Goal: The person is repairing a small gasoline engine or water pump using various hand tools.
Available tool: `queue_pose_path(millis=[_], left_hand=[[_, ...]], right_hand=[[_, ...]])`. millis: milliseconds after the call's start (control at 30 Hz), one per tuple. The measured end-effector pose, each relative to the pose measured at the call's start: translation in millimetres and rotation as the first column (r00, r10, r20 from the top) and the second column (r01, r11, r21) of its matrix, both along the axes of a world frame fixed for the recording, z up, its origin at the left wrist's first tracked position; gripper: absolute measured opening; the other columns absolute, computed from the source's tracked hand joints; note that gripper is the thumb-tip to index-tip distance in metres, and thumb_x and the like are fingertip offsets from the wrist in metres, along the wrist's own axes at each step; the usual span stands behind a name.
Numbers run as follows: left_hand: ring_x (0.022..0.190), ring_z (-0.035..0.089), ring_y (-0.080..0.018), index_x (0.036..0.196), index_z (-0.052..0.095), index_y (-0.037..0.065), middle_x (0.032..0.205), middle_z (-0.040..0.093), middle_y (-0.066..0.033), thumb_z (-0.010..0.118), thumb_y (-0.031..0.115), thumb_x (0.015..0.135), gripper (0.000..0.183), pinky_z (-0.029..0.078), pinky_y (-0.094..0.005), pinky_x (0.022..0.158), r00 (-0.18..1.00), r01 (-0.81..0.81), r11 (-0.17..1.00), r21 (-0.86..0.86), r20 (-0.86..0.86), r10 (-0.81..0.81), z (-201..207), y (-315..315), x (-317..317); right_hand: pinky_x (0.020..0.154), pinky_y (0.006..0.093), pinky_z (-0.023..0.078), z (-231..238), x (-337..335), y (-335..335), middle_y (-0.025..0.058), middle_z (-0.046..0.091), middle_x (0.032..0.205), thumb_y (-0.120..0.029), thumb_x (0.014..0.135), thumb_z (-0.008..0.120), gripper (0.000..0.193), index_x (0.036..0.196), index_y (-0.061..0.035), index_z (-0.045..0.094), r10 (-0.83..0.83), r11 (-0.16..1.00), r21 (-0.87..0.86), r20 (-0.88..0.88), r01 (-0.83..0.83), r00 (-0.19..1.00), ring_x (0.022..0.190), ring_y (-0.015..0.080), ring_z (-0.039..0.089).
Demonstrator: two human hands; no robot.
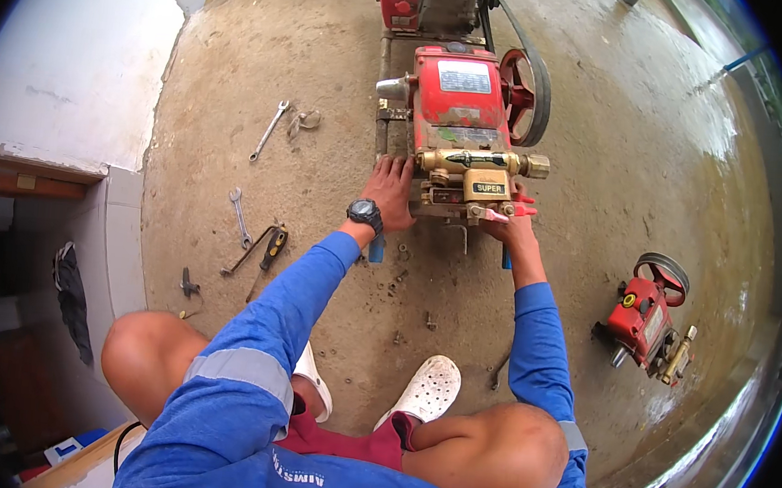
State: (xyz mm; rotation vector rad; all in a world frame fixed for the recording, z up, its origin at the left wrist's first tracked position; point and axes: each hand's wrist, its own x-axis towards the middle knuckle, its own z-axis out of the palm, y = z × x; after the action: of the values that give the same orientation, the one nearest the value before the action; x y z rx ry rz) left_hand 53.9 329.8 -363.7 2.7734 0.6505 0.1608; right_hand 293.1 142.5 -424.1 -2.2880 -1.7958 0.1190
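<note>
A red power sprayer pump [464, 97] with a brass pressure regulator [484, 185] at its near end sits on a metal frame [381, 136] in front of me. My left hand [390, 197], with a black watch on its wrist, is closed over the frame's left side, beside the brass parts. At the near right corner is my right hand [513, 227], close to the red levers [523, 205]. Its fingers are mostly hidden behind the levers and fittings. Blue-ended frame handles [377, 248] show below the hands.
Left on the concrete floor lie a combination wrench [270, 130], another wrench [241, 219] and a yellow-black screwdriver [274, 247]. Nuts and small parts [394, 287] are scattered nearer my feet. A second red pump [642, 320] stands at right. A belt [537, 80] runs along the pulley.
</note>
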Motion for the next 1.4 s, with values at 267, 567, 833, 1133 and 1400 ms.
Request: queue_pose_path(millis=[267, 567, 833, 1133, 1400], left_hand=[[0.134, 0.037, -0.0462, 0.137, 0.039, -0.011, 0.138, 0.045, -0.0288, 0.083, 0.039, 0.061, 0.100, 0.029, -0.0507, 0.119, 0.999, 0.023, 1.000, 0.007, -0.028, -0.023, -3, 2, -7], [0.134, 0.036, -0.0484, 0.132, 0.047, -0.010, 0.139, 0.045, -0.0292, 0.084, 0.035, 0.063, 0.090, 0.029, -0.0520, 0.118, 0.998, 0.063, 0.997, 0.052, 0.003, -0.063, -32, 12, 2], [0.128, 0.048, -0.0360, 0.132, 0.061, 0.034, 0.132, 0.059, -0.0097, 0.080, 0.033, 0.070, 0.065, 0.033, -0.0530, 0.111, 0.990, 0.137, 0.985, 0.104, 0.006, -0.138, -14, -9, 9], [0.126, 0.051, -0.0339, 0.129, 0.060, 0.021, 0.129, 0.061, -0.0107, 0.083, 0.028, 0.063, 0.070, 0.032, -0.0501, 0.112, 0.984, 0.149, 0.986, 0.081, 0.092, -0.156, -8, -10, 12], [0.122, 0.052, -0.0364, 0.131, 0.056, 0.020, 0.125, 0.060, -0.0118, 0.083, 0.025, 0.061, 0.075, 0.039, -0.0479, 0.107, 0.975, 0.187, 0.975, 0.119, 0.100, -0.199, 0, -15, 12]], right_hand=[[0.113, 0.0503, 0.032, 46, -28, 8, 0.0201, 0.038, 0.156, -0.049, 0.069, 0.082, 0.090, 0.146, -0.0141, 0.050, -0.143, 0.982, -0.141, -0.118, 0.126, 0.983, 0.144, 0.0341, 0.036], [0.113, 0.0581, 0.035, 61, -32, 6, 0.0114, 0.030, 0.163, -0.022, 0.069, 0.083, 0.100, 0.153, -0.0030, 0.032, -0.155, 0.987, -0.052, -0.056, 0.153, 0.986, 0.152, 0.0296, 0.025], [0.082, 0.0514, 0.049, 88, -122, -62, 0.0223, 0.066, 0.100, -0.024, 0.094, 0.066, 0.024, 0.103, -0.0027, 0.058, -0.543, 0.798, -0.092, -0.537, 0.595, 0.646, 0.101, 0.0428, 0.062], [0.069, 0.0579, 0.050, 60, -161, -42, 0.0274, 0.065, 0.081, -0.026, 0.100, 0.055, 0.029, 0.087, 0.0001, 0.057, -0.522, 0.698, -0.014, -0.694, 0.716, 0.496, 0.080, 0.0509, 0.062], [0.072, 0.0582, 0.050, 18, -155, -39, 0.0311, 0.065, 0.080, -0.024, 0.099, 0.055, 0.031, 0.086, 0.0031, 0.064, -0.525, 0.650, -0.038, -0.744, 0.759, 0.413, 0.080, 0.0525, 0.063]])
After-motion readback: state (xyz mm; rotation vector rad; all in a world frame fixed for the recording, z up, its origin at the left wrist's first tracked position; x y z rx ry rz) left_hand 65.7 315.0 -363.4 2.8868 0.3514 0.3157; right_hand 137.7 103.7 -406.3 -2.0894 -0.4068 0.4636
